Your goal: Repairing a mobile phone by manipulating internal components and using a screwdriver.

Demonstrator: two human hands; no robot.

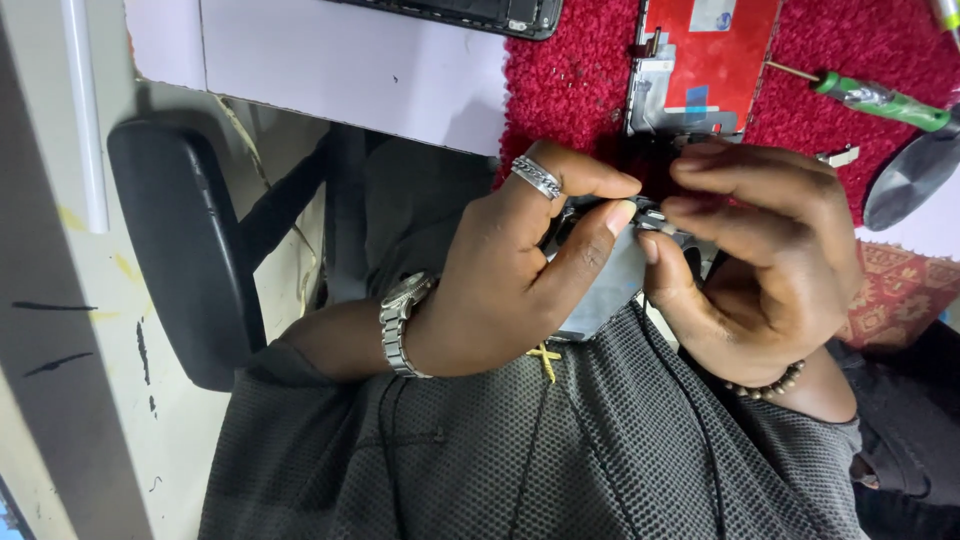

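My left hand (pixel 520 270), with a silver ring and a steel watch on the wrist, grips a small grey phone part (pixel 612 285) close to my chest. My right hand (pixel 760 260), with a bead bracelet, pinches the top edge of the same part from the other side. The fingertips of both hands meet over a small metal piece (pixel 655 215); most of the part is hidden by my fingers.
A red phone screen assembly (pixel 705 60) lies on a red mat (pixel 570 80) on the desk. A green-handled screwdriver (pixel 880 100) lies to its right, beside a dark round object (pixel 910 180). A black phone body (pixel 490 14) sits at the top. A black chair armrest (pixel 185 250) is at left.
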